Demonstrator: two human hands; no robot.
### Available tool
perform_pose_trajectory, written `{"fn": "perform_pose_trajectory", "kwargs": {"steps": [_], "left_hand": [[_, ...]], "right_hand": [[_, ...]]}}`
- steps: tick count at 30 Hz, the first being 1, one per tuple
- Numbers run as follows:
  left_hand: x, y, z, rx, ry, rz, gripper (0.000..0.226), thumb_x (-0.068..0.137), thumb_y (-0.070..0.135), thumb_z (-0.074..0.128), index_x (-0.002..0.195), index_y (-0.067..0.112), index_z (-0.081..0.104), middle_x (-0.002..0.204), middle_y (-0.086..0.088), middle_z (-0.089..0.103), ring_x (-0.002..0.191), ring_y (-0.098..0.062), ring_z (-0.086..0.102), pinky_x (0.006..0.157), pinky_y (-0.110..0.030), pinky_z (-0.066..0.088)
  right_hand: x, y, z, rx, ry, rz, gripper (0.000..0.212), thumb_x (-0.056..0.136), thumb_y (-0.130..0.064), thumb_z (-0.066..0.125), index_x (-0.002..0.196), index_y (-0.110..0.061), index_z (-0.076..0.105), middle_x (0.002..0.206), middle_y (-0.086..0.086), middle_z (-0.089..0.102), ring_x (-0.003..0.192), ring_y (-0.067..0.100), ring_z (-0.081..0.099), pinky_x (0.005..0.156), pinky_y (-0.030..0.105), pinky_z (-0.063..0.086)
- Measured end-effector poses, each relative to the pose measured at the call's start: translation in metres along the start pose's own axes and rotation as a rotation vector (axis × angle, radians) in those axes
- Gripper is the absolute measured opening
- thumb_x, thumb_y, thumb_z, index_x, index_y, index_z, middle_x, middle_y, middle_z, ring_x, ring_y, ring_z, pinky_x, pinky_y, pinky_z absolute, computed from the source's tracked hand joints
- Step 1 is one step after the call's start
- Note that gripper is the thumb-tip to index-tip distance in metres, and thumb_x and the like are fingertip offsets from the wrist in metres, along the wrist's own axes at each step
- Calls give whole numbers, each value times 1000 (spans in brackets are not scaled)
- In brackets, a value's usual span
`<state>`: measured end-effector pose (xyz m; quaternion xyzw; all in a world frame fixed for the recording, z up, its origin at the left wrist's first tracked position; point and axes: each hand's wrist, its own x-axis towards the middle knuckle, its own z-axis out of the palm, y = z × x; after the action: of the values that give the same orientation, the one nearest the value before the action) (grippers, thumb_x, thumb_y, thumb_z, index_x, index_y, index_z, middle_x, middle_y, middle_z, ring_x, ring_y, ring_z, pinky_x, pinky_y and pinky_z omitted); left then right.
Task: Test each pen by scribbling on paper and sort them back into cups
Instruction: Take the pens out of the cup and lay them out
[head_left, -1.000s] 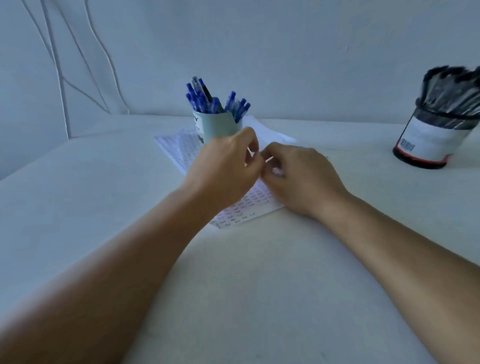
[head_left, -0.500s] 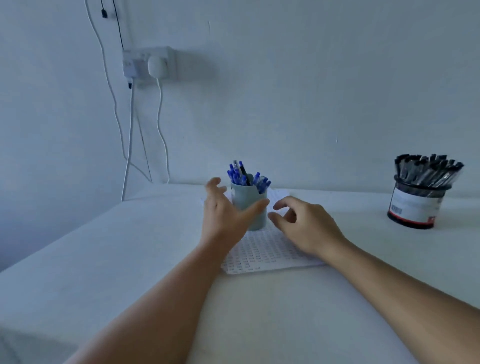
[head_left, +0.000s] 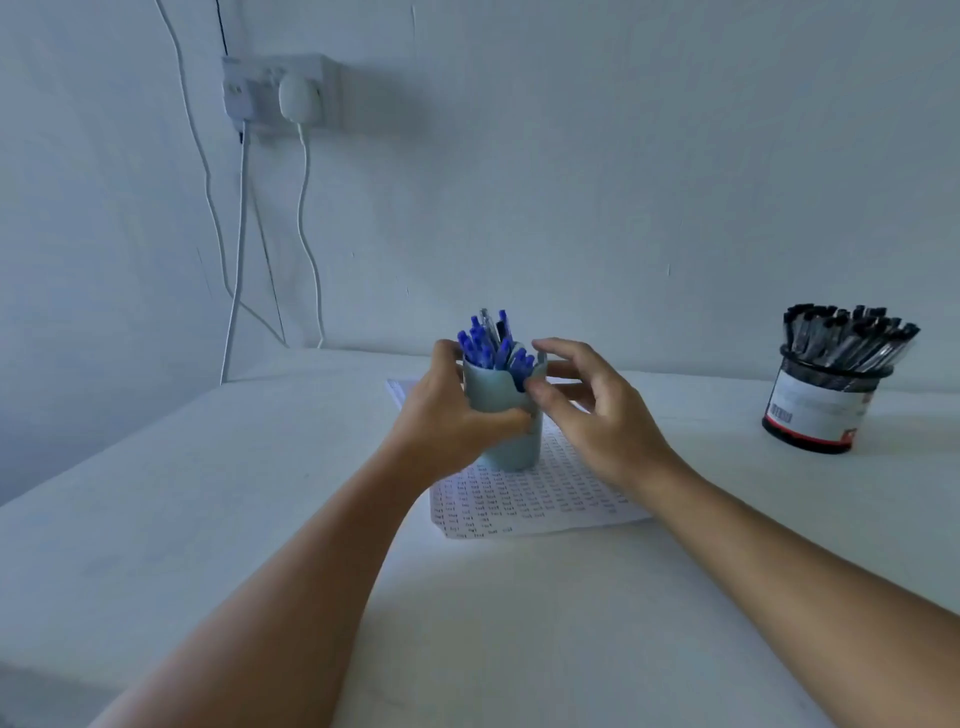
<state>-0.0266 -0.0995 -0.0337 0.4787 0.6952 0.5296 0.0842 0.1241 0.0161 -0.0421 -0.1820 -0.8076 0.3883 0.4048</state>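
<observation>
White table (head_left: 519, 649). Printed paper sheet (head_left: 524, 504) at centre. Pale blue cup (head_left: 506, 415) on the sheet, holding blue-capped pens (head_left: 491, 345). Black tub (head_left: 818, 410) of black pens (head_left: 847, 338), well right of the cup. Left hand (head_left: 447, 415): fingers wrapped around the cup. Right hand (head_left: 597, 410): fingers loosely spread, fingertips at the cup's rim, gripping nothing.

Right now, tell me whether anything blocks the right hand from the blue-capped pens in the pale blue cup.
Nothing visible does. The right hand is at the rim of the pale blue cup, beside the blue-capped pens; the left hand grips the cup's side.
</observation>
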Motion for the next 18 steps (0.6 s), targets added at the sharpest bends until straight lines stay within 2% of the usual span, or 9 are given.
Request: {"fn": "perform_pose_trajectory", "kwargs": {"steps": [3, 8, 13, 15, 18], "left_hand": [[0, 1, -2, 0, -12, 27, 69, 68, 31, 91, 118, 26, 43, 107, 11, 59, 97, -12, 65, 72, -27, 61], [-2, 2, 4, -12, -4, 63, 68, 69, 31, 91, 118, 30, 44, 106, 18, 58, 95, 0, 62, 72, -22, 58], [-1, -3, 6, 0, 7, 96, 69, 68, 30, 90, 117, 34, 42, 109, 20, 55, 99, -1, 60, 77, -26, 58], [-1, -4, 7, 47, 37, 140, 74, 65, 32, 89, 119, 36, 40, 115, 18, 54, 104, -3, 57, 80, -27, 56], [1, -6, 8, 96, 67, 185, 79, 63, 37, 88, 122, 37, 37, 121, 13, 54, 108, -12, 56, 83, -38, 57]], "right_hand": [[-5, 2, -4, -61, -19, -130, 41, 99, -25, 72, 137, -36, 61, 130, -22, 65, 118, 1, 65, 100, 27, 54], [-5, 4, -12, -86, -20, -128, 46, 98, -16, 67, 137, -39, 60, 135, -18, 62, 125, 5, 60, 106, 36, 51], [-7, -2, -12, -49, 22, -135, 37, 96, -28, 57, 131, -39, 65, 131, -18, 62, 125, 6, 60, 108, 41, 49], [-6, -7, -12, -61, 58, -164, 34, 96, -32, 55, 128, -35, 67, 127, -14, 61, 124, 7, 59, 109, 38, 48], [-4, -16, -10, -90, 68, -214, 27, 97, -34, 59, 121, -35, 71, 122, -9, 60, 121, 10, 60, 107, 30, 46]]}}
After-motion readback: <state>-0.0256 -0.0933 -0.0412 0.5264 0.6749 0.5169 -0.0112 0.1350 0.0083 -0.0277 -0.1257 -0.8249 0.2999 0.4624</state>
